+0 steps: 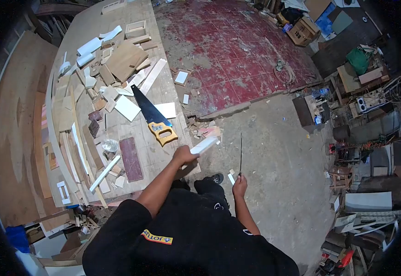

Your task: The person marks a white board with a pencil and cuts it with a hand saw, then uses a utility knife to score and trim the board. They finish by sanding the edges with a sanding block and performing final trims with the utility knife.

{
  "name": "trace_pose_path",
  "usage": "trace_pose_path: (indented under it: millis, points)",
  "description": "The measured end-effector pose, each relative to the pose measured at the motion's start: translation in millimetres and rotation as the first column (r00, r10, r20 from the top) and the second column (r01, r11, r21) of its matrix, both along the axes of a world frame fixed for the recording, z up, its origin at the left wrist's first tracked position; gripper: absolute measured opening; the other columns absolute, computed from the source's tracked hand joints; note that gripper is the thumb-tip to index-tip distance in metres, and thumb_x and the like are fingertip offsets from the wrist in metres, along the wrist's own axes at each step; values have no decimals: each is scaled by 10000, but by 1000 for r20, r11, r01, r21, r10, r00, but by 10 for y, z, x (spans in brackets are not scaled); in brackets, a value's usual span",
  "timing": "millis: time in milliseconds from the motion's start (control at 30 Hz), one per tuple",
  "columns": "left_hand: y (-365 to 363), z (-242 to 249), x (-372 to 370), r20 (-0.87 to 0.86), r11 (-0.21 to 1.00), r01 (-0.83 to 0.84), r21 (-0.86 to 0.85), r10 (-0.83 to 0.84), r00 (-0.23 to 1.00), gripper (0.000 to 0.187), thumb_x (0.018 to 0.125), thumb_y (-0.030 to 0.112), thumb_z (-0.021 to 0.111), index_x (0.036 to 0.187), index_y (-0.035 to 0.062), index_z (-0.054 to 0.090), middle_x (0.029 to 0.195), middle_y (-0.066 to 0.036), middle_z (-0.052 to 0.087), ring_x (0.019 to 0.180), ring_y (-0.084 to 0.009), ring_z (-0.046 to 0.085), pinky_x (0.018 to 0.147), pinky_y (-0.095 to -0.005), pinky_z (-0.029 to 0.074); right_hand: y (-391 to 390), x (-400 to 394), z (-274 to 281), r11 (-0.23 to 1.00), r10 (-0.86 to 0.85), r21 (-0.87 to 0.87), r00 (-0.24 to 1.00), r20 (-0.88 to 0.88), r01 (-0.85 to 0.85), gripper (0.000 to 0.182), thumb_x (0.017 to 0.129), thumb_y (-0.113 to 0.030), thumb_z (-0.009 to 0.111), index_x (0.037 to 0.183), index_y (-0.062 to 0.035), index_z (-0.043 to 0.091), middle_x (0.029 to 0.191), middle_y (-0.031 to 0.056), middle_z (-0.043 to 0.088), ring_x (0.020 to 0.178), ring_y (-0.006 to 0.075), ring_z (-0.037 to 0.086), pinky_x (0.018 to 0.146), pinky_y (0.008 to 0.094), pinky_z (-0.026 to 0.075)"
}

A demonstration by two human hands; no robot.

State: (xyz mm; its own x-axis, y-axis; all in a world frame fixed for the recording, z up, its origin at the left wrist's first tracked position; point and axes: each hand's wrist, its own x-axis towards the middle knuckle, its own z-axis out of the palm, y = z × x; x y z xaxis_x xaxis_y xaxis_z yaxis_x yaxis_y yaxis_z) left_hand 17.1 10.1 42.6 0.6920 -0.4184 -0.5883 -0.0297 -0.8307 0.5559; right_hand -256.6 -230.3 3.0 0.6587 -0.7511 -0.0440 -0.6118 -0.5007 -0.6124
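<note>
My left hand (185, 156) is closed around the near end of a white strip of wood (204, 145), which juts out past the table's right edge. Held up over the floor, my right hand (240, 185) grips the lower end of a long thin dark tool (241, 154); its narrow side faces me and I cannot tell its kind. A handsaw (149, 108) with a yellow wooden handle lies on the table (159, 158), just beyond my left hand. White boards (128, 108) lie beside its blade.
Wood offcuts (122, 62) and curled white sheets (90, 46) crowd the table's far part. A dark red block (130, 159) and a clear plastic bag (110, 146) lie nearer. Scrap stands along the right side, with a cardboard box (303, 31) farther back. A raised red floor (237, 55) lies ahead.
</note>
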Motion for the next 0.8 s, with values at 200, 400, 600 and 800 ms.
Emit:
trace_pose_path:
  millis: [200, 400, 600, 800]
  points:
    - [363, 162, -328, 322, 973, 228, -47, -201, 925, 735, 660, 503, 807, 1183, 1, 688, 1084, -207, 664, 1081, -406, 605, 919, -524, 490, 286, 523, 391, 972, 201, 96, 970, 139, -215, 335, 1011, -137, 505, 1276, 34, 618, 1182, 248, 645, 1119, 406, 608, 1005, 439, 470]
    - [840, -149, -714, 639, 918, 393, -56, -270, 720, 880, 631, 304, 867, 1387, 38, 502, 1308, -181, 514, 1234, -374, 491, 1034, -513, 372, 1100, 1438, 516, 699, 657, 141, 707, 260, -701, 368, 959, -71, 570, 1325, -55, 610, 1119, 233, 628, 1088, 413, 603, 958, 445, 482]
    - [918, -750, -829, 470, 936, 318, -151, -215, 856, 788, 822, 440, 723, 1458, 59, 454, 1472, -225, 476, 1392, -420, 402, 1175, -560, 284, 2173, 2357, 470, 425, 856, 198, 463, 229, -883, 494, 910, -92, 620, 1383, 7, 519, 1124, 269, 626, 1060, 438, 613, 948, 461, 498]
    - [1004, -279, -862, 512, 909, 365, -203, -219, 831, 715, 873, 364, 666, 1481, 61, 442, 1547, -211, 419, 1468, -413, 331, 1240, -537, 202, 2452, 2688, 437, 511, 854, -224, 519, 28, -829, 491, 867, -58, 611, 1348, 5, 535, 1226, 246, 589, 1141, 427, 561, 929, 529, 474]
